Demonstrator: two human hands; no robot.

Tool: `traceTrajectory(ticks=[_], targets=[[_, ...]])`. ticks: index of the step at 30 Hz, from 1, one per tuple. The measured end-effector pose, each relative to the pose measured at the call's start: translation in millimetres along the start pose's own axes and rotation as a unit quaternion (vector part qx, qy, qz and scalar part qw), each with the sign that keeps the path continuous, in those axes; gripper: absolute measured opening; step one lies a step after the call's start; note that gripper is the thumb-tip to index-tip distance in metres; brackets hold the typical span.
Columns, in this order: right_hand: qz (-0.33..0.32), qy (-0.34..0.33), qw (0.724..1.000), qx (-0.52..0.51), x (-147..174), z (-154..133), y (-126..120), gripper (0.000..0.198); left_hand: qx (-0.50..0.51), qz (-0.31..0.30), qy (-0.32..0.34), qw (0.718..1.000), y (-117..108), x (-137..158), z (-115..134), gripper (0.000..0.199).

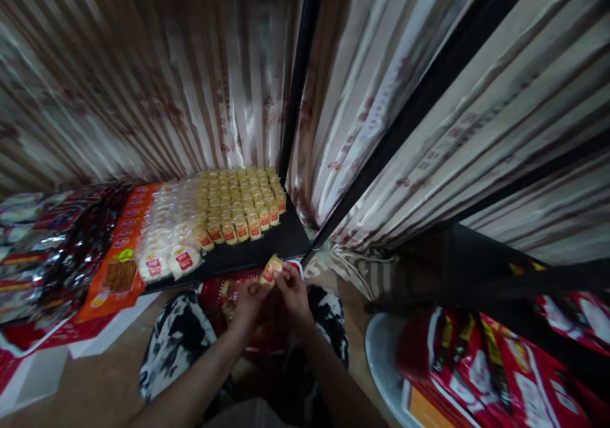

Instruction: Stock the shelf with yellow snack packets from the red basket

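My left hand [246,304] and my right hand [293,291] meet in front of me and together hold one small yellow snack packet [271,270] with a red band. They hover just above an opened red bag [223,294] resting between my knees, which are in black-and-white patterned trousers. Directly beyond the packet is the front edge of a black shelf [267,247] carrying rows of the same yellow packets [241,202].
White-wrapped packets [166,244] fill the shelf's left part, beside orange packs [121,256] and dark glossy bags [71,244]. Striped curtains [381,129] hang behind, split by black posts. Red snack bags [481,358] lie on a white tray [381,358] at the lower right.
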State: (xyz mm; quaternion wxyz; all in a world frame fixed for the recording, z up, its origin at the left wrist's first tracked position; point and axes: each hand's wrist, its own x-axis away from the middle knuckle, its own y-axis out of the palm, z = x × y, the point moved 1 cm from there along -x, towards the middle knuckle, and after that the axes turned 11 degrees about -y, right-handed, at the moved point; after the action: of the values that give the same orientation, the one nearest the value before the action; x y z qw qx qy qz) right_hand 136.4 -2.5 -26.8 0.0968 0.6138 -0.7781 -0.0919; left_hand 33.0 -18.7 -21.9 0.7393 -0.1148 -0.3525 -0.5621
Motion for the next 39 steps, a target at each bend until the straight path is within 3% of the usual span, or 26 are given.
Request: traceTrajectory(ticks=[6,9,12,15,20,23,31,39], targets=[[-0.013,-0.034,0.999,0.038,-26.8,-6.4,-8.2,0.052,0.01,-0.045,0.01,0.999,28.3,-10.5,16.8,0.04],[-0.011,-0.086,0.992,0.094,-52.1,-11.3,-12.8,0.051,-0.01,-0.029,0.019,0.999,40.4,-20.9,27.5,0.041],[-0.01,-0.143,0.978,0.153,-81.2,-15.6,-14.5,0.049,-0.023,-0.018,0.057,0.998,52.4,-29.7,40.3,0.037],[0.001,-0.187,0.957,0.222,-109.2,-19.1,-11.7,0.047,-0.027,-0.057,0.07,0.996,67.5,-35.4,52.7,0.031],[0.006,-0.236,0.924,0.301,-145.3,-24.9,-1.3,0.045,-0.02,-0.126,0.053,0.99,92.6,-46.3,67.2,0.041],[0.011,-0.252,0.914,0.319,-159.3,-26.0,2.8,0.045,-0.028,-0.137,0.056,0.989,102.1,-56.7,70.8,0.047],[0.022,-0.215,0.929,0.301,-180.1,-10.8,3.8,0.049,-0.07,-0.143,0.076,0.984,116.1,-79.2,74.1,0.057],[-0.012,-0.209,0.954,0.214,-192.9,0.9,6.1,0.052,-0.071,-0.153,0.07,0.983,113.0,-88.2,75.4,0.058]])
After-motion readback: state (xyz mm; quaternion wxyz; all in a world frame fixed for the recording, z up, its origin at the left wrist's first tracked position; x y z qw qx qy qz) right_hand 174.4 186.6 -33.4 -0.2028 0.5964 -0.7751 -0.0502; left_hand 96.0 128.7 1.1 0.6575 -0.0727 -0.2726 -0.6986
